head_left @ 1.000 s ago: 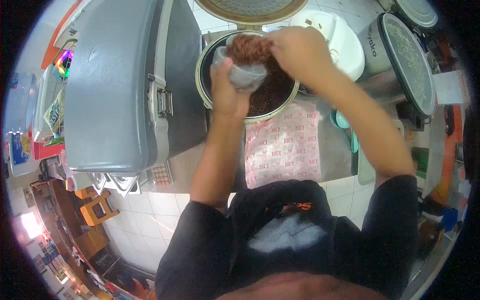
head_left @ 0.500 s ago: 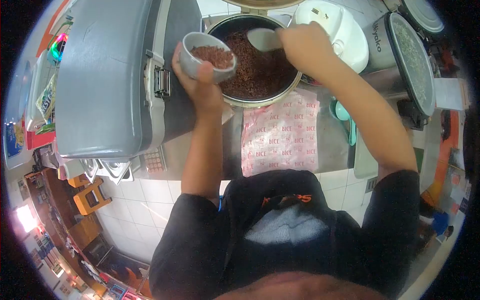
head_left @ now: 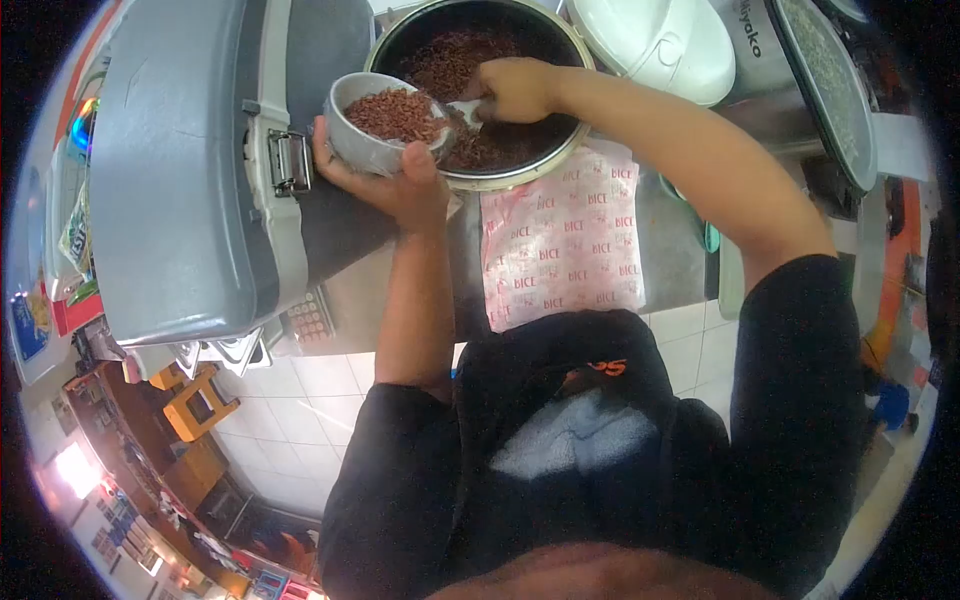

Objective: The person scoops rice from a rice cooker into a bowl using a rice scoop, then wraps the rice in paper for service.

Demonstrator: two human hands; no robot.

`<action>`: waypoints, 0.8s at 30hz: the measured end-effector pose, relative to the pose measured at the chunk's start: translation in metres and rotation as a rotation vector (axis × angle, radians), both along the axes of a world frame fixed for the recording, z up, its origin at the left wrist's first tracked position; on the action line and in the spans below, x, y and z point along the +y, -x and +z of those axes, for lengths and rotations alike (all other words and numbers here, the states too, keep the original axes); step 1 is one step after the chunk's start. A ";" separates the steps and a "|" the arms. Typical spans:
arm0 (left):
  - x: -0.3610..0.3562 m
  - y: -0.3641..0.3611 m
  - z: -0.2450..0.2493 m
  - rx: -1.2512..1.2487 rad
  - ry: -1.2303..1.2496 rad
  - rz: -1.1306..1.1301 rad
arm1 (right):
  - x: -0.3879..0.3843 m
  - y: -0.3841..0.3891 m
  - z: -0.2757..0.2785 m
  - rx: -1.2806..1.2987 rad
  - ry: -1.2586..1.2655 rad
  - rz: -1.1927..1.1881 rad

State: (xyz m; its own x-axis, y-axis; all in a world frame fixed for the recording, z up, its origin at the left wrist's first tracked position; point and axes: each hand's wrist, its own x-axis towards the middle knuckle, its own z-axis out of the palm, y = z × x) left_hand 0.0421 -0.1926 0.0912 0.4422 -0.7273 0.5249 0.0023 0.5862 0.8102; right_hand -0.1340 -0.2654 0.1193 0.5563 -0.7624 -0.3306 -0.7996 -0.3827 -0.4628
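My left hand [head_left: 395, 185] is wrapped round a white bowl [head_left: 355, 150] and tilts it slightly beside the rice pot. Reddish-brown rice [head_left: 395, 115] fills the bowl near its rim. My right hand [head_left: 515, 90] grips a pale rice paddle [head_left: 466, 112], whose blade is at the bowl's right edge, partly hidden by my fingers. Beneath my right hand is the round rice pot [head_left: 580, 150], with more of the brown rice inside. A sheet of pink printed wrapping paper [head_left: 565, 240] lies on the counter in front of the pot.
A large grey cooler box [head_left: 180, 190] with a metal latch [head_left: 290, 162] stands close on the left. A white lid [head_left: 650, 45] is behind my right arm. At the right stands a Miyako pot [head_left: 790, 110] with a glassy lid. A turquoise utensil [head_left: 711, 237] lies partly under my arm.
My right hand has moved left with the paddle, from the pot's right side to the bowl. The rice in the bowl looks higher, and the whole view has shifted slightly.
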 end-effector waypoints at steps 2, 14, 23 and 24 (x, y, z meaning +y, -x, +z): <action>-0.001 0.000 -0.001 -0.003 -0.002 0.010 | 0.004 0.008 0.005 -0.125 -0.069 -0.013; 0.001 0.002 0.049 0.410 -0.130 -0.290 | 0.007 0.042 0.057 -0.142 -0.049 0.026; -0.021 -0.002 0.057 0.423 -0.353 -0.450 | 0.013 0.094 0.095 -0.361 -0.006 -0.186; -0.024 0.003 0.050 0.535 -0.417 -0.588 | 0.014 0.094 0.099 -0.293 0.011 -0.254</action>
State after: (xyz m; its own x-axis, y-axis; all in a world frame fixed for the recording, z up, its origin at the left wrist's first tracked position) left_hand 0.0394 -0.2161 0.1407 0.0479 -0.9989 -0.0021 0.6474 0.0295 0.7616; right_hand -0.2281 -0.2511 0.2180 0.4191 -0.8906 -0.1769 -0.7038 -0.1956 -0.6829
